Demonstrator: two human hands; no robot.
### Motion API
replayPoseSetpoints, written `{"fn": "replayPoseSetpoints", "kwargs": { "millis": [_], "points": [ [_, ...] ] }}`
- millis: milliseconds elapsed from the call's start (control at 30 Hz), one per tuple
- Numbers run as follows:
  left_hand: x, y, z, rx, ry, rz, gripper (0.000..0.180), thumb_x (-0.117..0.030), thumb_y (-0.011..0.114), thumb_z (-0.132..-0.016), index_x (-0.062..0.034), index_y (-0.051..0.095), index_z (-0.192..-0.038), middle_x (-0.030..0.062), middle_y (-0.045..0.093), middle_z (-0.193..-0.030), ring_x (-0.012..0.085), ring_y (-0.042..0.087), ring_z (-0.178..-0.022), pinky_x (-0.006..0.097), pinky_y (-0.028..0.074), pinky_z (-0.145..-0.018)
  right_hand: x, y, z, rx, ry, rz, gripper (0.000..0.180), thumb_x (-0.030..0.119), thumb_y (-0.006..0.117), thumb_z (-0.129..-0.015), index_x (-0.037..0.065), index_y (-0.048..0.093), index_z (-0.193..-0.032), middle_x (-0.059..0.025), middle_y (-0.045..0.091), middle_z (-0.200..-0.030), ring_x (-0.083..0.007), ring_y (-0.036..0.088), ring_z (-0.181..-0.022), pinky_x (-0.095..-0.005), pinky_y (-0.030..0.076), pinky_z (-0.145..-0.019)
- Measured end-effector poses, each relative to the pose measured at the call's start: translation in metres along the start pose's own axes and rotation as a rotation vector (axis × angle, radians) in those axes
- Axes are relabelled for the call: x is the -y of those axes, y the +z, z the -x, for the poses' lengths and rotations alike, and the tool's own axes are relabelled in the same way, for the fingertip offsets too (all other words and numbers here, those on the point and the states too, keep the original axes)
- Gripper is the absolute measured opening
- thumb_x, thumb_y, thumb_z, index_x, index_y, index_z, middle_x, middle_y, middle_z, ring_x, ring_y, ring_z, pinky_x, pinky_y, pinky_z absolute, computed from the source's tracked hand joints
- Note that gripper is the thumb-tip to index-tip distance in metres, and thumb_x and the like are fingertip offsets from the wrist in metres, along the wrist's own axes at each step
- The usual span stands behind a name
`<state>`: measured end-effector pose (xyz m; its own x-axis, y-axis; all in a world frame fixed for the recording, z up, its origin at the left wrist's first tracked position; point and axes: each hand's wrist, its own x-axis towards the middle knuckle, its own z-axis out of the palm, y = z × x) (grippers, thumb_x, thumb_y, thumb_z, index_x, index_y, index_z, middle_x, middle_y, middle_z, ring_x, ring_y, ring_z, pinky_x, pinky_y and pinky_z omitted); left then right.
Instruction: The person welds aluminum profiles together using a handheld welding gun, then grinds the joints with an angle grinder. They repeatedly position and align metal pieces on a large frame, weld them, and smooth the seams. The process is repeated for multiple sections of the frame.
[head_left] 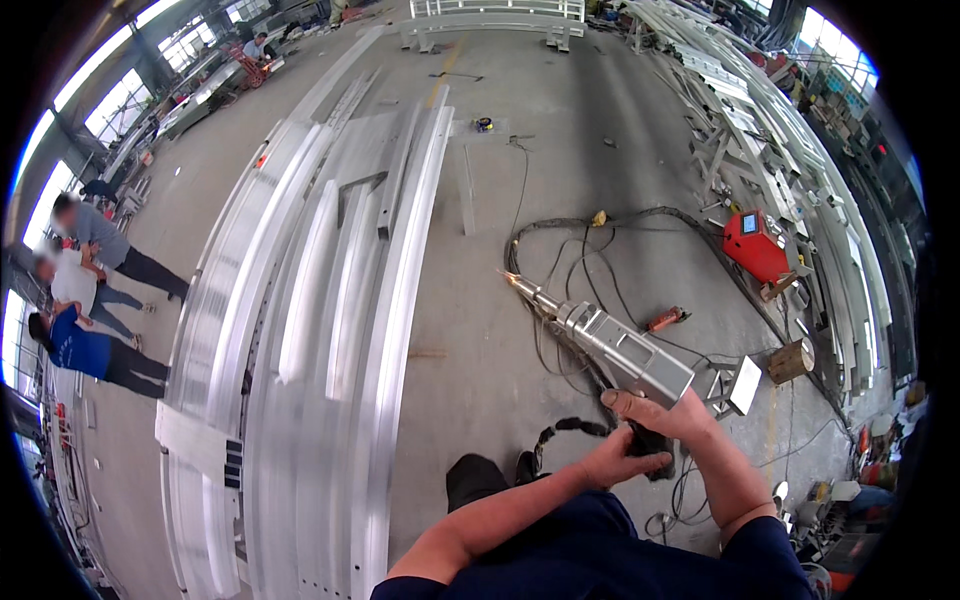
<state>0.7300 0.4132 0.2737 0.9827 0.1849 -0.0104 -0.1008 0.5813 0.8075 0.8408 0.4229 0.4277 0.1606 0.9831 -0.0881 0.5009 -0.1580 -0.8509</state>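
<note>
A silver handheld laser welding gun points up and to the left, with a small orange glow at its nozzle tip. My right hand is closed around the rear of its body, thumb on the near side. Just below, my left hand has its fingers closed on the black handle at the gun's back end. Part of the handle is hidden by both hands. Beneath the gun, a black cable runs by my legs. The nozzle is over bare floor, apart from the metal stack to the left.
Long aluminium profiles lie stacked at left. A red machine with a screen, a red angle grinder, a wooden log and looped cables are on the right. Several people, one in a blue shirt, stand far left.
</note>
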Motion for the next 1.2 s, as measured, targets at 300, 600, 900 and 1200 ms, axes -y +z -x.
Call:
{"fn": "replayPoseSetpoints", "kwargs": {
  "millis": [300,600,900,1200],
  "points": [
    [-0.14,-0.104,-0.105,0.361,0.051,0.211,0.027,-0.014,0.07,-0.092,-0.0033,0.057,-0.114,0.0012,0.065,-0.101,0.0107,0.061,-0.094,0.029,0.052,-0.079,-0.009,-0.091,-0.2,0.273,0.044,-0.705,0.086,0.011,0.084,-0.074,-0.002,0.036,-0.144,-0.0113,0.065,-0.084,-0.0173,0.065,-0.071,-0.0289,0.053,-0.059],
    [-0.294,-0.483,-0.17,-0.669,-0.217,-0.998,0.043,-0.033,0.072,-0.081,-0.0038,0.067,-0.112,0.0197,0.066,-0.107,0.0284,0.065,-0.096,0.042,0.053,-0.081,0.013,-0.07,-0.422,-0.191,0.371,-0.842,0.067,0.009,0.077,-0.061,-0.008,0.052,-0.121,-0.0163,0.063,-0.076,-0.0248,0.063,-0.054,-0.035,0.053,-0.048],
    [-0.306,-0.761,-0.156,-1.27,-0.791,-1.348,0.066,-0.034,0.074,-0.083,0.0005,0.044,-0.131,0.0182,0.059,-0.119,0.0347,0.063,-0.106,0.046,0.052,-0.087,0.005,-0.113,-0.614,-0.027,0.368,-0.756,0.059,0.004,0.073,-0.073,-0.005,0.05,-0.126,-0.014,0.064,-0.077,-0.0229,0.064,-0.065,-0.0369,0.054,-0.059],
    [-0.262,-0.719,-0.111,-1.378,-0.823,-1.397,0.037,-0.033,0.069,-0.083,-0.006,0.053,-0.103,0.0159,0.062,-0.103,0.0364,0.063,-0.096,0.05,0.054,-0.077,-0.014,-0.135,-0.797,0.112,0.332,-0.631,0.056,0.018,0.076,-0.065,-0.012,0.056,-0.107,-0.0171,0.064,-0.075,-0.0253,0.065,-0.057,-0.0338,0.052,-0.052]
  ]
}}
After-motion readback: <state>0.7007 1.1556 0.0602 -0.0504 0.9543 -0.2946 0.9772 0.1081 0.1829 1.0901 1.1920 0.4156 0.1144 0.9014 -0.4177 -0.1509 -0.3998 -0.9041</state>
